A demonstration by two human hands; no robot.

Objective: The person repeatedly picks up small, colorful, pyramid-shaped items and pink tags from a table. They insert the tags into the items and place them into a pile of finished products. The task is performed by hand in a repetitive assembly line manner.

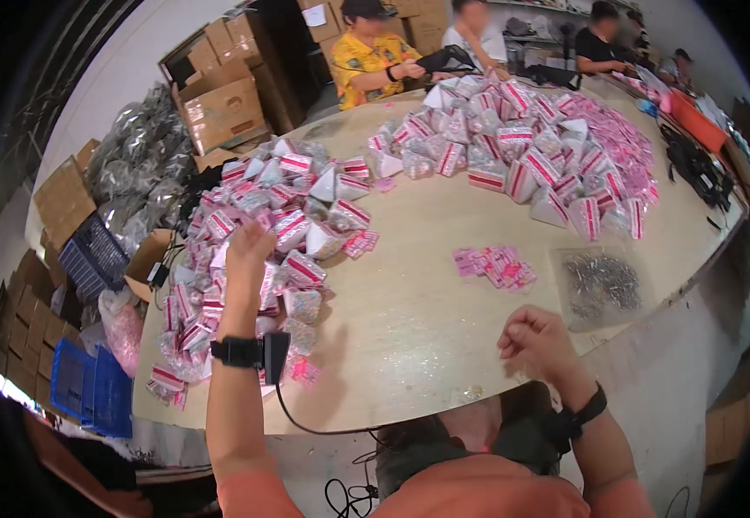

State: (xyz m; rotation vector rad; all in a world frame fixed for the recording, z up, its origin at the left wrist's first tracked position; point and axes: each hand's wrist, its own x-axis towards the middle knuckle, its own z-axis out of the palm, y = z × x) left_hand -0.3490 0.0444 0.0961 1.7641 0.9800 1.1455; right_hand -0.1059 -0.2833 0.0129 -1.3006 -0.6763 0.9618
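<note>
Left hand (251,249) over pink-and-white packets (305,269), hold unclear; right hand (534,342) loosely curled, contents unclear, near tray (579,321)

1. Left arm (235,410) reaches forward, nearly straight, over the left side of the table (409,324).
2. Left hand (251,246) is farther in over the table, fingertips unclear.
3. Right arm (610,445) slants inward toward the table's near edge.
4. Right hand (537,342) is just inside that edge, fingers loosely curled.

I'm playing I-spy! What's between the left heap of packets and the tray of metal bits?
A small pile of pink cards lies there on the pale tabletop, seen in the head view.
</note>
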